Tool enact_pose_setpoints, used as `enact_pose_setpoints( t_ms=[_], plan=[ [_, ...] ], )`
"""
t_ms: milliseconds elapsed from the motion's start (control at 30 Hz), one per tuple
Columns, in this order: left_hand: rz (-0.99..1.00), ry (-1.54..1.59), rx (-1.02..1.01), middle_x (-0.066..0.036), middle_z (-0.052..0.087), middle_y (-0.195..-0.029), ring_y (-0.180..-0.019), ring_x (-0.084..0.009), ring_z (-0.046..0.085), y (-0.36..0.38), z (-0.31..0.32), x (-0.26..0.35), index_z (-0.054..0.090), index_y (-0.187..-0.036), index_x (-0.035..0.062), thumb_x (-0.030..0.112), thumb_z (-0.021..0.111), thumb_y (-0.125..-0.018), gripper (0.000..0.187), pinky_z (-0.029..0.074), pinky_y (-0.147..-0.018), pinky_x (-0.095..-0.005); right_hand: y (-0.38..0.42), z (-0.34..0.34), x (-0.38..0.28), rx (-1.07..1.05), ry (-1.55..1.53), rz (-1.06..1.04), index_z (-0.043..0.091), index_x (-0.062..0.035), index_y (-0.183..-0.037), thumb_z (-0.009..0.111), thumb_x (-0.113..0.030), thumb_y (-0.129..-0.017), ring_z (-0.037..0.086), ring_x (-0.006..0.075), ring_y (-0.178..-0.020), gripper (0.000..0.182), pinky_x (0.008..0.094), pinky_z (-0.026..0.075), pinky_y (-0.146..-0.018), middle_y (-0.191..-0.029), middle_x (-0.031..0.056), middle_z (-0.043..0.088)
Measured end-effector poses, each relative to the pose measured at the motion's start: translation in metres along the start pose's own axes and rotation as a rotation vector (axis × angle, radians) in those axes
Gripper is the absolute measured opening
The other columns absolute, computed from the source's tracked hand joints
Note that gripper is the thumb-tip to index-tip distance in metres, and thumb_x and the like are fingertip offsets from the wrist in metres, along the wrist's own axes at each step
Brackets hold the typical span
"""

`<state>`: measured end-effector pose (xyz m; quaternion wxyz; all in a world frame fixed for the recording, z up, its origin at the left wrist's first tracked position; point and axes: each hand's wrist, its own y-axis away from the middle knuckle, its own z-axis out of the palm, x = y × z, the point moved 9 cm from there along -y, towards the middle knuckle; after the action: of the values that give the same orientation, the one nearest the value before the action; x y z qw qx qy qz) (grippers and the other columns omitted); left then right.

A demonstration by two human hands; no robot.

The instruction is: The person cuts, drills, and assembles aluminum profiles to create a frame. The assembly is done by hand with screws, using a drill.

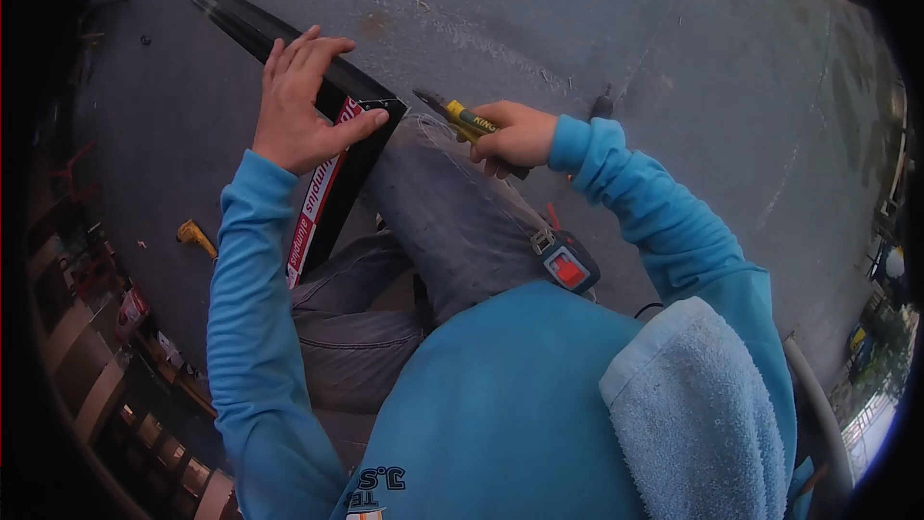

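A black frame (361, 156) forms a corner over my thigh, one arm running to the upper left, the other toward my lap with red and white printed tape (313, 197). My left hand (306, 101) lies on the frame at the corner, fingers spread over the far arm and thumb near the corner tip. Just right of the corner, my right hand (510, 140) is closed round yellow and black pliers (470, 122). The pliers' jaws point left toward the corner without touching it.
A tape measure (566, 265) hangs at my right hip. A yellow tool (195, 237) lies on the floor (693, 67) at left. A dark tool (603, 104) stands beyond my right wrist. A towel (698, 404) drapes over my front. Assorted items line both edges.
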<state>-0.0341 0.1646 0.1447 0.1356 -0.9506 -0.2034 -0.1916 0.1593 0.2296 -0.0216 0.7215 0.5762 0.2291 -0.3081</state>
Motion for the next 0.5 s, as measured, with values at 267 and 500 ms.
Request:
enact_pose_setpoints(
  t_ms=[267,500],
  plan=[
    [0.313,-0.335,-1.108,-0.018,0.058,-0.120,-0.118,-0.0341,0.052,-0.009,0.088,-0.001,0.053,-0.126,0.0024,0.053,0.082,-0.051,0.096,0.031,-0.110,-0.0439,-0.027,-0.003,-0.014,0.143,0.191,-0.223,0.054,0.0014,-0.114,0.067,-0.018,-0.079,0.061,0.0186,-0.083,0.042,0.0331,0.052,-0.072,-0.098,0.0116,0.060],
    [0.323,-0.433,-1.404,-0.016,0.054,-0.130,-0.125,-0.0330,0.048,-0.004,0.104,-0.010,0.049,-0.131,0.0047,0.030,0.090,-0.047,0.097,0.033,-0.110,-0.0435,-0.108,0.011,-0.025,0.208,-0.443,-0.307,0.054,0.0038,-0.111,0.072,-0.011,-0.073,0.060,0.0207,-0.088,0.044,0.0350,0.048,-0.085,-0.102,0.0108,0.060]
  ],
)
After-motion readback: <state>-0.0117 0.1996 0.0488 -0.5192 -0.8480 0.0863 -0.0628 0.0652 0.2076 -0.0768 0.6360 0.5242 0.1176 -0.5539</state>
